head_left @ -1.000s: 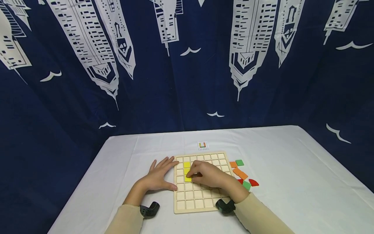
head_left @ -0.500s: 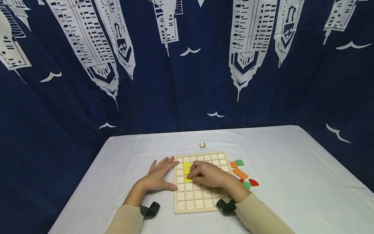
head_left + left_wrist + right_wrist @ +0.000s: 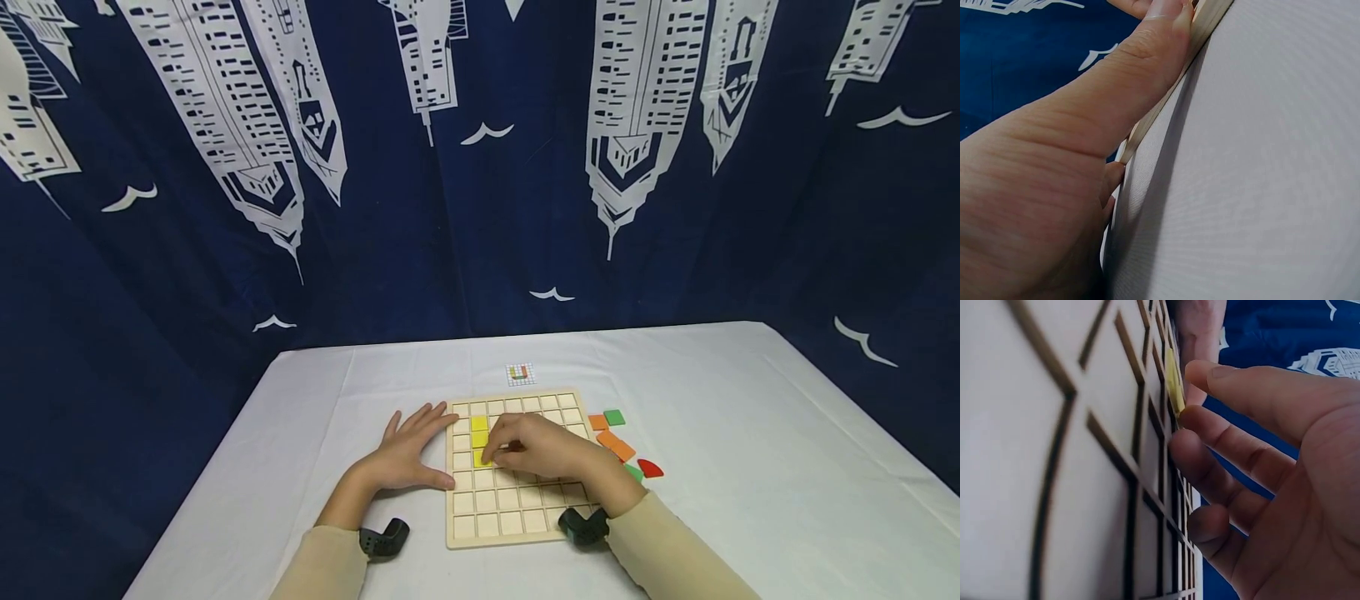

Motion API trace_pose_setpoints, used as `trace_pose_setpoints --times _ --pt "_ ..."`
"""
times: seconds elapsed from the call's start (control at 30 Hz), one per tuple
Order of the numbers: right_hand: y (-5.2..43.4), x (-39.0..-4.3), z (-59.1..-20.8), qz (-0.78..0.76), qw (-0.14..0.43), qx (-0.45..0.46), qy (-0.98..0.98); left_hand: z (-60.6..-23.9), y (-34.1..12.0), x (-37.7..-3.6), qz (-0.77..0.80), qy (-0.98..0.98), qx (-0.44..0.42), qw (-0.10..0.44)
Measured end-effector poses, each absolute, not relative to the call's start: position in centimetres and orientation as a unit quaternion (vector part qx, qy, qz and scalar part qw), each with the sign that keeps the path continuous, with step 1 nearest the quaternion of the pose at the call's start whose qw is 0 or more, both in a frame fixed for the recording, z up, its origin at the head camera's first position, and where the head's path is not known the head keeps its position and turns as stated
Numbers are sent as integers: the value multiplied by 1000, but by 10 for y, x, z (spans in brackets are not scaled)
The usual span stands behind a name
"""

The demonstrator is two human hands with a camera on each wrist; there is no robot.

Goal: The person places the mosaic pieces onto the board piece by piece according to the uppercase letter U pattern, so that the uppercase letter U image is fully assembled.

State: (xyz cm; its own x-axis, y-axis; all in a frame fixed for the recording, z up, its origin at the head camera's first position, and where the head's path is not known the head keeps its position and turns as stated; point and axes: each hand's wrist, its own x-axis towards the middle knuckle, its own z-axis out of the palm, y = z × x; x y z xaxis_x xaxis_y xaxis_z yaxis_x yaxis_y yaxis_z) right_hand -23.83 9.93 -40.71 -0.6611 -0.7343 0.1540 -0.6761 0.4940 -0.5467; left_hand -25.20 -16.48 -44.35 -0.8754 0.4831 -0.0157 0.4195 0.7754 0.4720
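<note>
A wooden grid board (image 3: 487,525) lies on the table, with a column of three yellow square tiles (image 3: 479,423) in its second column of cells. My left hand (image 3: 408,454) is spread at the board's left side, thumb and fingertips resting on its edge. In the left wrist view the thumb (image 3: 1141,69) lies against the wooden rim. Over the board, my right hand (image 3: 536,446) has its fingertips at the lowest yellow tile (image 3: 1174,381), which sits in its cell. The right wrist view shows thumb and forefinger apart and the other fingers loosely bent.
Right of the board lie loose tiles: an orange square (image 3: 597,422), a green square (image 3: 614,417), orange pieces (image 3: 616,446), a red quarter-circle (image 3: 650,468) and a partly hidden green piece (image 3: 634,472). A small pattern card (image 3: 521,374) lies behind the board.
My right hand has shifted slightly to the right at the lowest yellow tile, and its arm now covers the second red piece beside the board. The left hand stays put.
</note>
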Motion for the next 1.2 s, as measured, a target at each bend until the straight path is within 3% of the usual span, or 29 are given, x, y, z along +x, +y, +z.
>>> trace_pose_setpoints --times 0.53,1.2 --pt "126 -242 -385 -363 53 -332 869 -444 -164 -251 227 942 240 61" --pt "187 -241 -396 -344 20 -308 887 -445 -166 -253 222 942 243 62"
